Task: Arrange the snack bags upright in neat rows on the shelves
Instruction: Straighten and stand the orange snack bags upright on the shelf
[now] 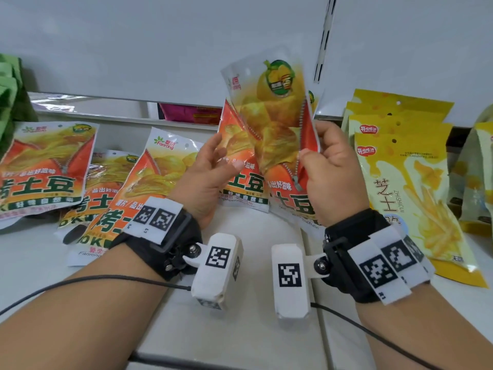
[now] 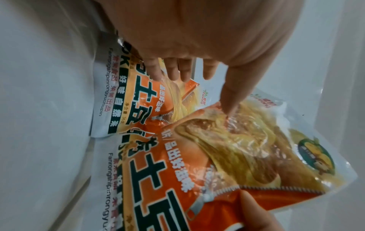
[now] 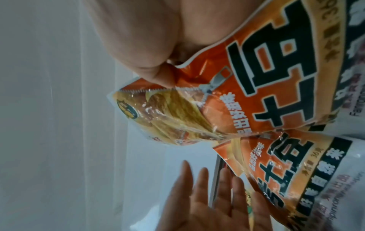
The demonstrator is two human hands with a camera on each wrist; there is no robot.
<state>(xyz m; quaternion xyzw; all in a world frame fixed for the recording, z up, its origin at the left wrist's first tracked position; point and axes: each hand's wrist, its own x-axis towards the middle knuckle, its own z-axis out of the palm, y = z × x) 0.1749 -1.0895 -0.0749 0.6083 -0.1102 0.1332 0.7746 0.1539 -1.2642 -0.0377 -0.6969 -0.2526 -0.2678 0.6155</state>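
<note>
My right hand point(image 1: 317, 148) grips an orange potato chip bag point(image 1: 269, 113) by its right edge and holds it upright above the white shelf point(image 1: 253, 303). In the right wrist view the thumb point(image 3: 156, 70) pinches the bag point(image 3: 177, 118) near the printed zipper. My left hand point(image 1: 221, 158) is open with straight fingers beside the bag's left edge. The left wrist view shows that hand point(image 2: 211, 68) with its thumb tip touching the bag point(image 2: 247, 156). A second orange bag point(image 1: 248, 188) stands behind the hands.
Several orange chip bags point(image 1: 45, 166) lie flat and overlapping on the left. A stack of yellow cheese-stick bags point(image 1: 405, 177) leans at the right. Green bags point(image 1: 10, 89) sit at the far left. A white back panel point(image 1: 160, 49) closes the shelf.
</note>
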